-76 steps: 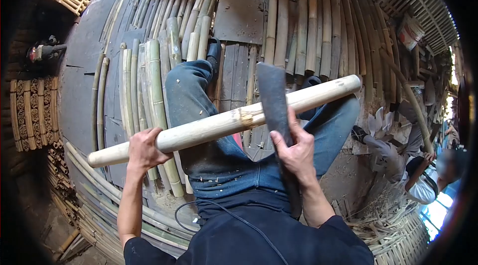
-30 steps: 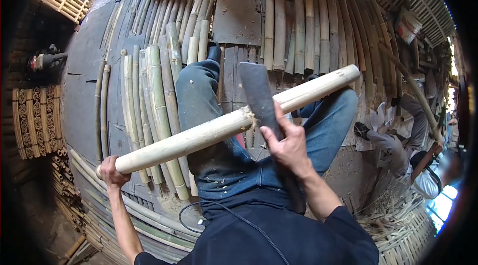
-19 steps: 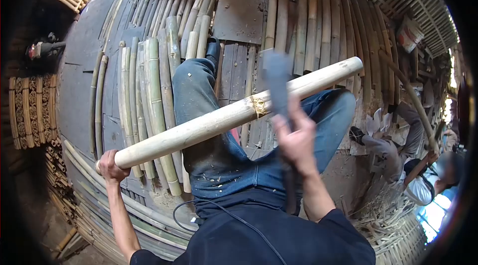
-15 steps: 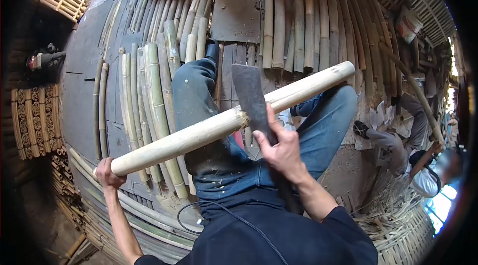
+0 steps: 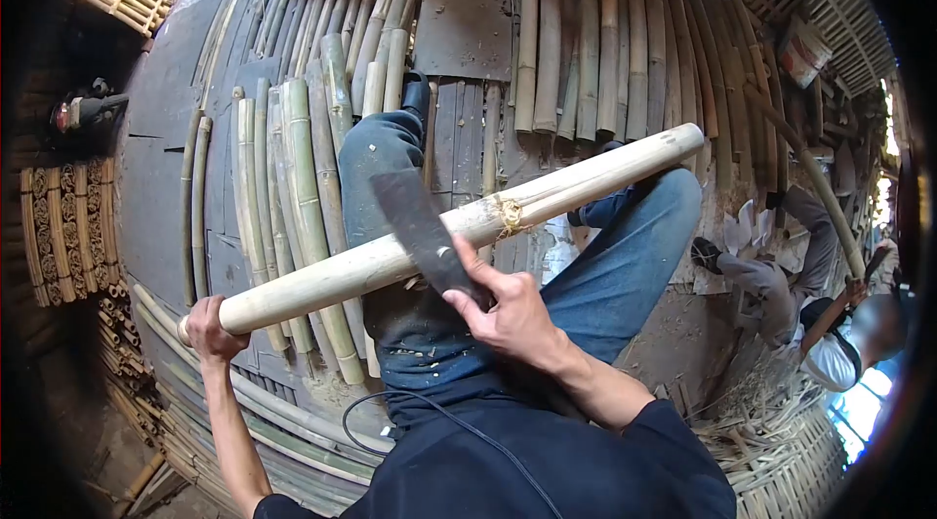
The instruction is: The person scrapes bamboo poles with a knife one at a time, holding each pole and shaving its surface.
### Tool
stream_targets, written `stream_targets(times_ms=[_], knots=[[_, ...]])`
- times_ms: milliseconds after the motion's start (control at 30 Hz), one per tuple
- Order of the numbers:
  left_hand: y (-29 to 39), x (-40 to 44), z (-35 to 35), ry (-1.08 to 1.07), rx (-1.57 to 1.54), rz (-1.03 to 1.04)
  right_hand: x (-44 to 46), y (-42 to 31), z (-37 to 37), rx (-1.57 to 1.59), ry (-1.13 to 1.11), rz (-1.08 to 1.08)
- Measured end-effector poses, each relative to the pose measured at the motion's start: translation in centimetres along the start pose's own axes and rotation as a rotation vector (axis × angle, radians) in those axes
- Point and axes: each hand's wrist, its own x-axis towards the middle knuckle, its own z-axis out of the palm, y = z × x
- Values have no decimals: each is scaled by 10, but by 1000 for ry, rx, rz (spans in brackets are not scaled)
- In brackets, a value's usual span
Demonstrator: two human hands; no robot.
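Note:
A pale bamboo pole (image 5: 605, 170) lies slantwise across my thighs, its far end up at the right. My left hand (image 5: 213, 330) is wrapped round its lower left end. In my right hand (image 5: 515, 322) is a broad chopping knife (image 5: 415, 221), fingers closed near the base of its dark, slightly blurred blade. The blade crosses the pole left of the middle; whether its edge bites in, I cannot tell. To the right of the blade, a rough, frayed node (image 5: 509, 214) shows on the pole. The knife's handle is mostly hidden by my hand.
Several cut bamboo poles (image 5: 305, 182) lie on the floor to my left, and more long poles (image 5: 586, 41) are ahead. A flat board (image 5: 464, 26) lies in front. At the right sits another person (image 5: 830, 339) holding a long pole (image 5: 830, 202), near a pile of shavings (image 5: 771, 441).
The knife has moved left along the pole, away from the node, which is now uncovered. My right hand has shifted left and down with it. My left hand keeps its grip.

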Motion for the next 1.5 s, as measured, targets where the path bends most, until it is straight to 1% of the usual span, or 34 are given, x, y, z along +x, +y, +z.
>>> stream_targets(times_ms=[67, 100, 133, 167, 200, 233, 267, 333, 400, 467, 533, 567, 633, 667, 733, 767, 800, 833, 867, 933, 1033, 1067, 1100, 1133, 1167, 1200, 1267, 1300, 1333, 1367, 1400, 1433, 1467, 1500], knots=[[-1, -8, 1, -53, 4, -45, 6, 15, -1, -42, 189, -281], [-2, -11, 4, -43, -16, -50, 8, 18, -16, 10, 259, -260], [-1, -14, 7, -38, -20, -57, 11, 33, -37, -85, 325, -209], [0, -17, 10, -7, -27, -55, 11, 23, -66, -112, 384, -95], [2, -21, 14, 21, -36, -54, 19, 36, -85, -107, 521, -206], [4, -25, 14, 20, -46, -66, 14, 25, -107, 33, 489, 46], [4, -25, 13, 8, -25, -79, 21, 38, -120, 0, 564, -58], [9, -28, 18, -5, -6, -101, 23, 44, -119, 67, 550, -60], [8, -26, 21, 18, -15, -83, 21, 20, -79, -40, 403, -94], [12, -19, 12, 25, 3, -57, 13, 14, -31, -70, 184, -166], [17, -13, 2, 70, 20, -42, 0, 4, 3, 21, -67, -140], [13, -17, 3, 59, 19, -35, -3, 6, 6, 26, -68, -141], [6, -25, 8, 0, -3, -68, -5, 14, 5, -7, 19, -269], [8, -26, 8, -64, -35, -96, -1, 18, -9, -30, 138, -324], [8, -25, 6, -101, -115, -165, 4, 27, -49, -109, 334, -219], [5, -25, 4, -239, -144, -210, 11, 43, -66, -115, 480, -251], [4, -23, 3, -372, -174, -254, 15, 46, -85, -108, 584, -168], [8, -21, 3, -360, -195, -307, 21, 50, -104, -211, 685, -233], [9, -19, 3, -356, -200, -315, 24, 54, -119, -197, 711, -183], [8, -15, 0, -396, -176, -307, 39, 61, -120, 40, 749, -251], [7, -3, -2, -414, -159, -300, 35, 30, -68, -41, 549, -195], [8, 3, -4, -423, -140, -293, 29, 33, -43, -188, 436, -259], [9, 10, -8, -424, -133, -281, 23, 32, -16, -139, 324, -350], [10, 14, -13, -422, -135, -292, 13, 27, 7, -57, 175, -362], [9, 19, -18, -419, -135, -303, 3, 23, 21, -50, 98, -405], [6, 22, -20, -420, -127, -299, -4, 20, 23, -90, -48, -264], [2, 22, -19, -467, -85, -266, -2, 24, 9, -69, 137, -351], [-1, 21, -14, -475, -97, -268, 1, 30, -6, -58, 231, -314], [-3, 18, -11, -477, -104, -272, 10, 37, -25, -156, 395, -384], [-5, 15, -9, -476, -115, -286, 11, 36, -51, -257, 455, -255], [-5, 14, -7, -472, -126, -301, 20, 37, -70, -217, 573, -288], [-3, 15, -8, -469, -139, -300, 25, 35, -87, -201, 637, -238], [-3, 17, -7, -463, -146, -304, 33, 41, -98, -206, 691, -244], [-2, 18, -6, -469, -124, -287, 32, 42, -96, -169, 668, -216]])
